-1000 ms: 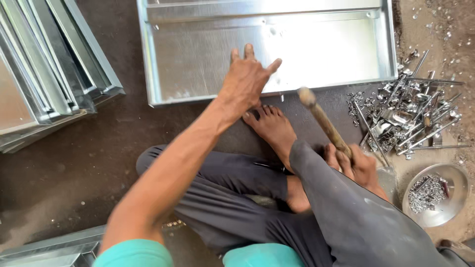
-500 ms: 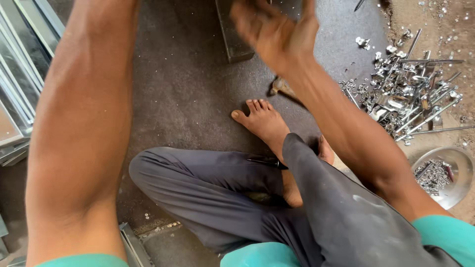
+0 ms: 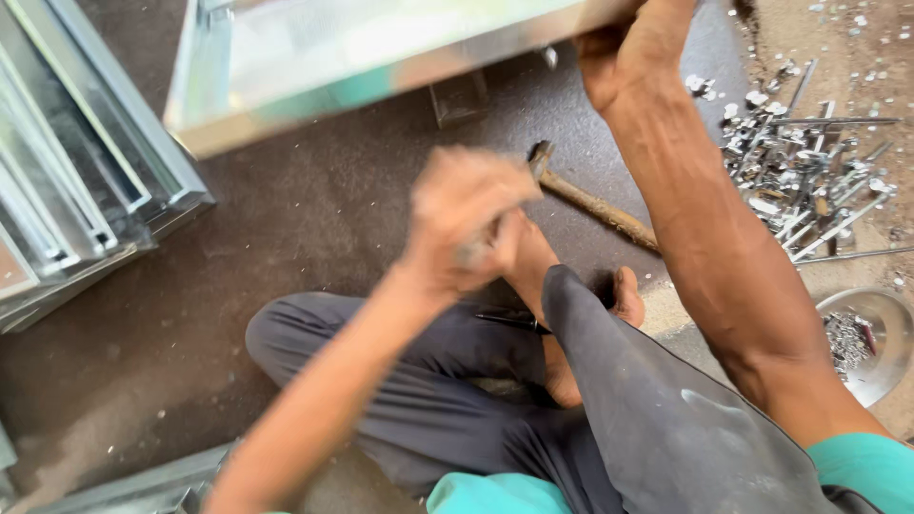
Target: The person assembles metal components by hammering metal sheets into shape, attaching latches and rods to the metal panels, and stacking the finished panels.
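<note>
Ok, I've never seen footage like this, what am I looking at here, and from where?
This is one view, from a camera worn on a person's head, looking down. The person sits on a dark floor with legs folded, in dark trousers. The right hand is raised at the top edge, gripping a shiny metal tray that is lifted and tilted. The left hand is blurred, closed in a fist near the foot; I cannot tell what it holds. A hammer lies on the floor. Left is a stack of metal trays; right, a pile of metal scraps and a bowl of small bits.
</note>
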